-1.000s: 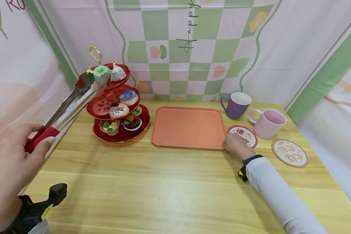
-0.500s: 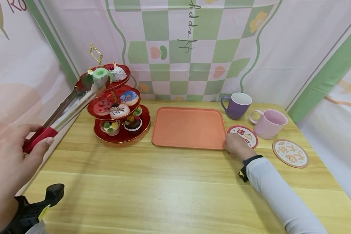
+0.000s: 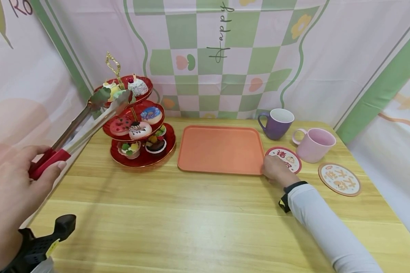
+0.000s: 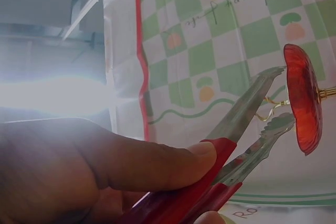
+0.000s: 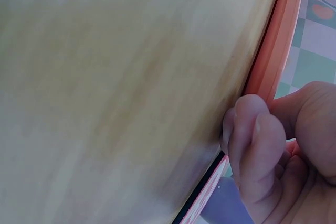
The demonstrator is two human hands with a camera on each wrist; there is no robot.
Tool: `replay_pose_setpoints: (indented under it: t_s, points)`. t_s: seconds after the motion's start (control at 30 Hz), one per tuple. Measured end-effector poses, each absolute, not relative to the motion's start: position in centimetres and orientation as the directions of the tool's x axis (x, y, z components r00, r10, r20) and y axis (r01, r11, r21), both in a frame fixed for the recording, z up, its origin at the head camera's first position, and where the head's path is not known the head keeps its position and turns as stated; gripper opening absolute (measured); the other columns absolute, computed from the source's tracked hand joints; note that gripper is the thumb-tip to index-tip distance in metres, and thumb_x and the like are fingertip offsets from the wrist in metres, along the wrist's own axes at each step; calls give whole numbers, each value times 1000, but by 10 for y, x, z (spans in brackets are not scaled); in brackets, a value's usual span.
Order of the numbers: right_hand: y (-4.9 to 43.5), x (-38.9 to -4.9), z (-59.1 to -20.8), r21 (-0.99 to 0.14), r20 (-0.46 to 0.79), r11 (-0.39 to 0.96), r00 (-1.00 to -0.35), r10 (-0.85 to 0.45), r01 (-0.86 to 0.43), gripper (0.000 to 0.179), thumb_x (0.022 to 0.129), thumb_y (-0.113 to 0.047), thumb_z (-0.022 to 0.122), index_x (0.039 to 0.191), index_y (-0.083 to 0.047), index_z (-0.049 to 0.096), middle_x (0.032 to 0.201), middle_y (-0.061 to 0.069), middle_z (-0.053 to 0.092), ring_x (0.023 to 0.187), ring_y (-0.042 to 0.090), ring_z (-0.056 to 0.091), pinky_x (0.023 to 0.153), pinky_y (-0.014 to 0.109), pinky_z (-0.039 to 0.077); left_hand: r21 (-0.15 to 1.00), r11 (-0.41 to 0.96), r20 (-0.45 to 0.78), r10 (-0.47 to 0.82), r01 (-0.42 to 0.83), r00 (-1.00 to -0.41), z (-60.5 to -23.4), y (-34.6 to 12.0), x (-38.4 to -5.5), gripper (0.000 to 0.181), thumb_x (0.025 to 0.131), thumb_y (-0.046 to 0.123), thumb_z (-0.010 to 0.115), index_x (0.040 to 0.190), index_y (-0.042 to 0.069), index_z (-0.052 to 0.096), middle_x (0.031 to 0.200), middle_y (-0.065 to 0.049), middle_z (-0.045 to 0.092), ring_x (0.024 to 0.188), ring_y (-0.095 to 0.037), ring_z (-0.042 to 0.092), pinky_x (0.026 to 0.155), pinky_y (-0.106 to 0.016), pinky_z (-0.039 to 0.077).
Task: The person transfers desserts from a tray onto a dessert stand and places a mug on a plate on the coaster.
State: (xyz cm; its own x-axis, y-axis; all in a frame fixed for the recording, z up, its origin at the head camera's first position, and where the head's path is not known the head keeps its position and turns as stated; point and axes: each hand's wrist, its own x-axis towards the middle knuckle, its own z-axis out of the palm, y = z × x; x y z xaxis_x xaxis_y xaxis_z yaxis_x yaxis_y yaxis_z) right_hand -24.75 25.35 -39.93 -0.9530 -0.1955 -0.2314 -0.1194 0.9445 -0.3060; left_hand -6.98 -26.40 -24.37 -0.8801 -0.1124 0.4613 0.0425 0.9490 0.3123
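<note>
My left hand (image 3: 24, 182) grips red-handled metal tongs (image 3: 85, 129), thumb on one handle in the left wrist view. Their scalloped tips stand apart at the top tier of a red three-tier cake stand (image 3: 171, 146). A green ring doughnut (image 3: 120, 94) shows between and behind the tips, partly hidden. Beside it on that tier are a yellow cake (image 3: 111, 89) and a white-dusted cake (image 3: 138, 87) with a cherry. My right hand (image 3: 276, 168) pinches the near right corner of an orange tray (image 3: 222, 149); the right wrist view shows fingers curled at its rim (image 5: 268, 61).
Doughnuts and cupcakes fill the lower tiers, among them a blue doughnut (image 3: 151, 114). To the tray's right stand a purple mug (image 3: 276, 124) and a pink mug (image 3: 314, 146). A red-edged coaster (image 3: 287, 155) and an orange-edged coaster (image 3: 339, 179) lie near them.
The green doughnut has sunk lower between the tong tips, uncovering the yellow cake behind it. The tongs have shifted slightly. My right hand stays at the tray corner.
</note>
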Motion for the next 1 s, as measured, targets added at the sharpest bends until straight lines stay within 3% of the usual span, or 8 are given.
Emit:
replay_pose_setpoints:
  t_s: [0.3, 0.43, 0.53, 0.67, 0.8, 1.0]
  points:
    - [253, -247, -399, -327, -255, 940, -950, -181, -91, 13, 85, 1, 45, 74, 1, 52, 68, 13, 52, 46, 17, 54, 40, 25, 43, 327, 943, 478, -117, 53, -870, -244, -260, -69, 38, 85, 9, 64, 116, -8, 50, 78, -31, 54, 71, -36, 43, 44, -28, 31]
    - [253, -246, -398, -324, -252, 941, -951, -182, -94, 14, 85, 1, 45, 74, 1, 52, 68, 13, 52, 46, 17, 55, 40, 25, 44, 354, 930, 546, -117, 102, -830, -246, -258, -68, 36, 83, 7, 65, 116, -6, 54, 77, -30, 57, 60, -17, 44, 41, -20, 29]
    - [254, -246, -398, -326, -260, 941, -949, -179, -88, 13, 86, 1, 45, 75, 1, 52, 69, 13, 52, 47, 18, 55, 41, 26, 44, 345, 929, 577, -97, 134, -811, -247, -253, -68, 36, 83, 9, 66, 115, -4, 55, 77, -29, 58, 60, -16, 43, 43, -19, 29]
    - [254, -246, -397, -321, -265, 943, -947, -181, -90, 12, 86, 0, 46, 76, 1, 52, 71, 13, 51, 51, 19, 54, 41, 26, 44, 333, 917, 597, -26, 219, -802, -248, -246, -71, 33, 84, 10, 67, 112, -3, 56, 73, -23, 57, 59, -22, 43, 45, -22, 29]
    - [255, -246, -397, -319, -266, 943, -947, -182, -92, 11, 86, 0, 46, 76, 1, 51, 70, 13, 51, 52, 19, 54, 41, 26, 44, 366, 888, 580, 16, 278, -814, -253, -236, -79, 33, 84, 9, 69, 113, 0, 55, 69, -11, 51, 51, -11, 36, 42, -22, 29]
    - [254, -247, -398, -326, -262, 941, -948, -181, -89, 12, 85, 1, 45, 75, 1, 51, 70, 14, 52, 49, 19, 55, 41, 26, 44, 326, 891, 574, 80, 317, -815, -263, -223, -95, 38, 81, 11, 72, 114, 2, 57, 66, -6, 54, 48, -14, 39, 41, -26, 30]
